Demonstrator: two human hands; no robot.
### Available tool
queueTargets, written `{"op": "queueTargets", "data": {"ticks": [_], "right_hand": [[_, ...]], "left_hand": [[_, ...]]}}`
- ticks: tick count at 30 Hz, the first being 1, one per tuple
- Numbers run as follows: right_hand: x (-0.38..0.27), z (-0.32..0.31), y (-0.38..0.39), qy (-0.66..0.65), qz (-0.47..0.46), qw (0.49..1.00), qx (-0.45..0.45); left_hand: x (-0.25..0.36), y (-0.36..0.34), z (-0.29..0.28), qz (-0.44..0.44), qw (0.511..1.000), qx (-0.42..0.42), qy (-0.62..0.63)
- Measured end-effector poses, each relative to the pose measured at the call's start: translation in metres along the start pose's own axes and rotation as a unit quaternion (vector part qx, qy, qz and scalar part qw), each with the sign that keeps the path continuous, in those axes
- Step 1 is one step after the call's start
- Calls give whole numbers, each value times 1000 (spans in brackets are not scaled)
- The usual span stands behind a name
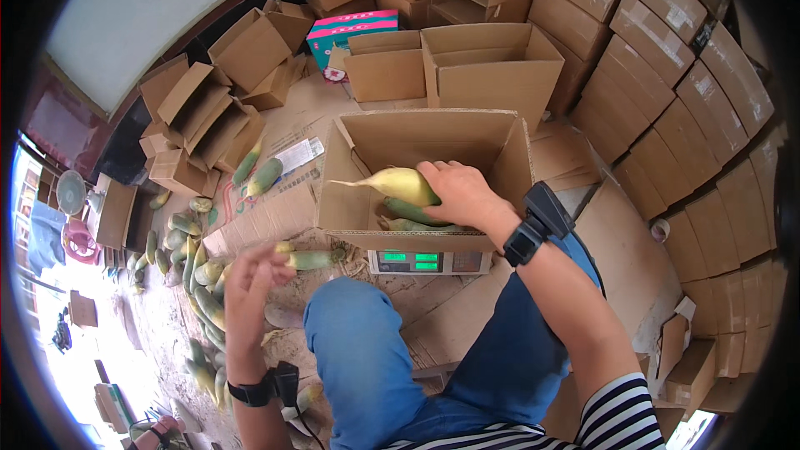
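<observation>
The right hand (457, 192) reaches forward from the lower right, forearm stretched over the blue-trousered knee (358, 325), and is closed around a pale yellow-green radish (398, 184), pressing it down into the open cardboard box (500, 146). The radish lies sideways, its thin root tip pointing toward nine o'clock, above two greener radishes (408, 215) on the box bottom. The box stands on a scale with a green display (417, 262) at its six o'clock edge. The left hand (254, 279) rises at about eight o'clock from the box, wrist bent, fingers curled around the end of a second radish (312, 259) whose stalk end points toward three o'clock, just short of the scale. A heap of green radishes (196, 283) lies on the ground at nine o'clock of that hand. Stacked cartons (667, 75) fill the two o'clock side.
</observation>
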State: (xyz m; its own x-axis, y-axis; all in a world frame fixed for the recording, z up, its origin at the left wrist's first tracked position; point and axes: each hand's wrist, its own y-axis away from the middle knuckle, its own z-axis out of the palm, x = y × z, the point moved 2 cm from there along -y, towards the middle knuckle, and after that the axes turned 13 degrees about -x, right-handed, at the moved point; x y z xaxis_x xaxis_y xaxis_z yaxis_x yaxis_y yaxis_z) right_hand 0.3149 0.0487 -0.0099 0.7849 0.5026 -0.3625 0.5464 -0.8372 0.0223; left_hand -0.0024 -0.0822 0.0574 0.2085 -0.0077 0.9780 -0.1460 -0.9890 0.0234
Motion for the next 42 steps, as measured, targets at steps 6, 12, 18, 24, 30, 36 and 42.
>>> {"op": "queueTargets", "data": {"ticks": [6,12,18,24,30,36,42], "right_hand": [[31,28,-11,63,102,955,-271],[12,23,-13,51,22,994,-96],[-44,15,-14,-4,-17,999,-50],[-75,12,-9,-42,-82,995,-30],[-81,18,-7,-2,-98,993,-65],[-93,22,-20,-14,-112,991,-77],[-72,22,-8,23,-54,992,-108]], "left_hand": [[-144,57,-14,-185,983,-15,-9],[-230,85,-9,-289,957,0,20],[-285,109,-6,-345,938,-2,36],[-322,141,-8,-396,918,-1,6],[-380,159,-5,-464,883,47,42],[-521,222,-77,-393,895,207,52],[-453,100,-42,-472,792,377,-86]]}}
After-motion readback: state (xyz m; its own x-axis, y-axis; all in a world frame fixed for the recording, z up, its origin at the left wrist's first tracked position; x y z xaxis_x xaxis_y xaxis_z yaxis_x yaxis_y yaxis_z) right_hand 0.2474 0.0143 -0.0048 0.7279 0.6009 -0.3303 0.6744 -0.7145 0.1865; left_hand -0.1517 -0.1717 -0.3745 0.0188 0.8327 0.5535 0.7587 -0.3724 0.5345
